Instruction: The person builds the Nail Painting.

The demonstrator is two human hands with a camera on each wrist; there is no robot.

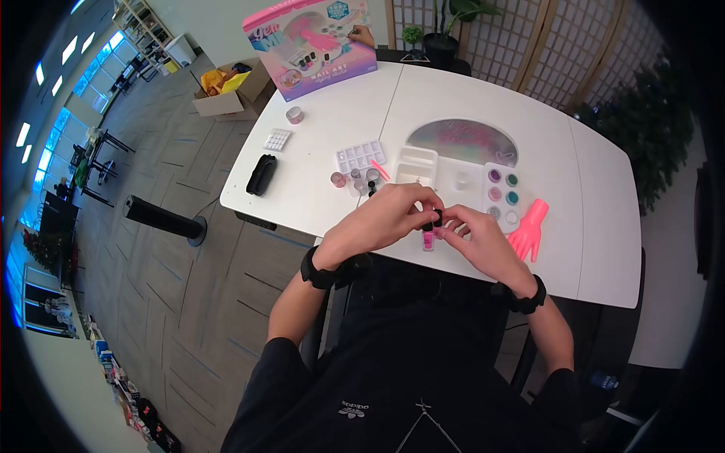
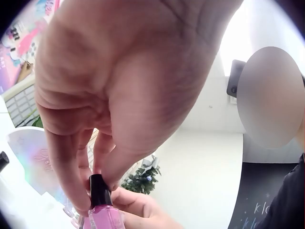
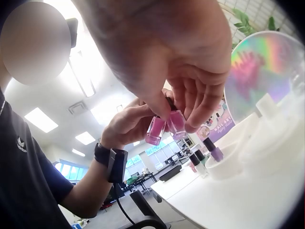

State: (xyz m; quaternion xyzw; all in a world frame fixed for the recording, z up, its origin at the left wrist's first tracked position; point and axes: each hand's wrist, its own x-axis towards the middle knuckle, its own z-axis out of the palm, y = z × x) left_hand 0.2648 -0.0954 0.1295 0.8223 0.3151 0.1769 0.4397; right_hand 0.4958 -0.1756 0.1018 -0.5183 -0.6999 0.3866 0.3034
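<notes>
Two small bottles of pink polish are held side by side between the hands. My left hand [image 1: 385,217] [image 2: 124,81] pinches the black cap [image 2: 100,190] of one pink bottle [image 1: 428,240] [image 2: 106,217]. Close against it, my right hand [image 1: 487,245] [image 3: 167,52] has its thumb and fingers round the second pink bottle [image 3: 177,125], whose black cap shows partly. The other bottle [image 3: 156,131] hangs beside it below my left hand [image 3: 123,126]. Both bottles are above the table's front edge.
On the white table [image 1: 302,189] stand small jars and bottles [image 1: 338,180], a white tray [image 1: 415,166], a palette of coloured pots [image 1: 495,194], a pink model hand [image 1: 531,226], a black case [image 1: 261,175], a white grid tray [image 1: 361,155] and the nail art box [image 1: 313,49].
</notes>
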